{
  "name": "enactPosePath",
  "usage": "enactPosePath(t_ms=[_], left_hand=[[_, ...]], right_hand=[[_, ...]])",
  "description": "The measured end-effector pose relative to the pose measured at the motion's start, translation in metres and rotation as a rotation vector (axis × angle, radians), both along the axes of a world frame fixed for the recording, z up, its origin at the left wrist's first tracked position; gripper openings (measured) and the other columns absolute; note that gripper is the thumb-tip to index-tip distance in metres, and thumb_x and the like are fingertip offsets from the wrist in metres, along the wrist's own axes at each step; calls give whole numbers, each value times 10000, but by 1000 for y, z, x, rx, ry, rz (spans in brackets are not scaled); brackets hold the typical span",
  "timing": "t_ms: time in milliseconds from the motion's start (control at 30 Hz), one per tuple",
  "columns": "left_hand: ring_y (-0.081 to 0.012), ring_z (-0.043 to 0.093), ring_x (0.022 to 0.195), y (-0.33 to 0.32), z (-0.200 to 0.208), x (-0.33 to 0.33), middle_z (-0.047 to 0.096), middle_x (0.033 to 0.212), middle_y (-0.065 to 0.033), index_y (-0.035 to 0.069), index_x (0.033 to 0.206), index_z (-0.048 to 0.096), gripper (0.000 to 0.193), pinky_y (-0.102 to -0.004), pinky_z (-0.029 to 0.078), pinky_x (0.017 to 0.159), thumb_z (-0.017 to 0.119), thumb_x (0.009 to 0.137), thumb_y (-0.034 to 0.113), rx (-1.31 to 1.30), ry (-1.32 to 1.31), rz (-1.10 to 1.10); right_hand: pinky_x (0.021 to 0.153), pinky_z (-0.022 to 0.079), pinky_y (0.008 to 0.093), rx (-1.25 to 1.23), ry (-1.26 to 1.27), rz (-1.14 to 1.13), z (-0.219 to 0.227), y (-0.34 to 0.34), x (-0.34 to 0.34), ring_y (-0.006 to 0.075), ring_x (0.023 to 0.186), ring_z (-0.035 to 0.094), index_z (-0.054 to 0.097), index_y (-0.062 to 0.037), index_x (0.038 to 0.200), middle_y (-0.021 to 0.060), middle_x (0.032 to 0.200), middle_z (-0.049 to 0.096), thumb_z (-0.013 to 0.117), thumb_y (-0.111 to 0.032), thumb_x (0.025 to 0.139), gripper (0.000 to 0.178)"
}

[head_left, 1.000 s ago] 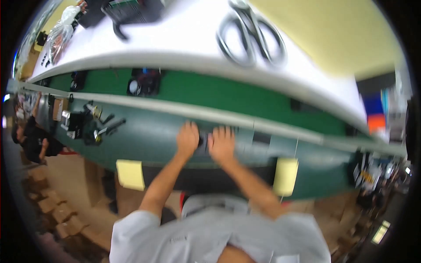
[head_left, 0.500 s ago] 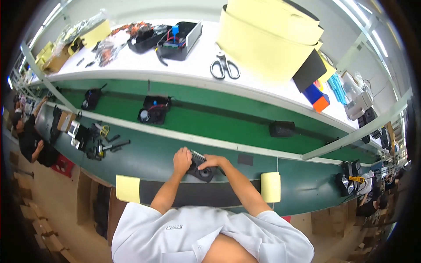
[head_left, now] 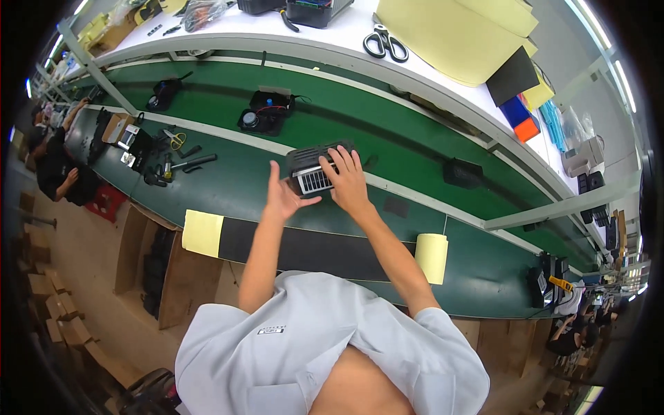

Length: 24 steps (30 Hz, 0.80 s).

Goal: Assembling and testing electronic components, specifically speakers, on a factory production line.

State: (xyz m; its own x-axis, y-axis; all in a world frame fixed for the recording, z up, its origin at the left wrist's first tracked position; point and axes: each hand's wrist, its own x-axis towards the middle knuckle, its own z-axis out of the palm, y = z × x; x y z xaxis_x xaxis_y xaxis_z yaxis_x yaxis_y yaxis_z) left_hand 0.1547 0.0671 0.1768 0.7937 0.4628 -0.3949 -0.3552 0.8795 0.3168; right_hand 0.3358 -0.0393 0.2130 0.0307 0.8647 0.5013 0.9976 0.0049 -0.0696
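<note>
A boxy black device [head_left: 306, 160] with a pale, barred panel on its near side is up over the far part of the green bench. My right hand [head_left: 348, 183] grips it from the right, fingers laid over its top. At its left, my left hand [head_left: 282, 198] is open, with the thumb stretched out below the device's corner. Whether that hand touches the casing I cannot tell. Between my forearms lies a long black foam strip [head_left: 332, 249], with yellow backing turned out at its left end and a yellow roll [head_left: 431, 258] at its right.
Pliers, yellow-handled scissors [head_left: 178, 141] and other tools lie at the left of the bench. Beyond a rail, a green conveyor carries an opened black housing [head_left: 266, 114] and a black box [head_left: 463, 173]. Scissors [head_left: 385, 44] rest on the white shelf. A person [head_left: 59, 166] sits far left.
The device has been raised away from me and turned; its barred panel now faces me instead of its round speaker. My left hand has opened from it. The view has tilted down.
</note>
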Motion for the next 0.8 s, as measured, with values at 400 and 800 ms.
enactPosePath(t_ms=[400,800], left_hand=[[-208,597,1107,-62,119,-5,586,1198,-113,3,1283,485,516,-351,500,965,673,887,274,646,140,76],[-290,651,1095,-66,104,6,619,1240,-164,25,1343,483,581,-417,575,876,584,939,429,459,318,-61]], right_hand=[[1235,74,461,588,-354,-100,34,-70,-12,315,1485,232,475,-362,1356,8,1497,440,553,-211,941,449],[1199,160,481,294,-96,-60,48,-99,-16,283,1386,395,569,-262,1321,63,1425,518,583,-126,864,476]])
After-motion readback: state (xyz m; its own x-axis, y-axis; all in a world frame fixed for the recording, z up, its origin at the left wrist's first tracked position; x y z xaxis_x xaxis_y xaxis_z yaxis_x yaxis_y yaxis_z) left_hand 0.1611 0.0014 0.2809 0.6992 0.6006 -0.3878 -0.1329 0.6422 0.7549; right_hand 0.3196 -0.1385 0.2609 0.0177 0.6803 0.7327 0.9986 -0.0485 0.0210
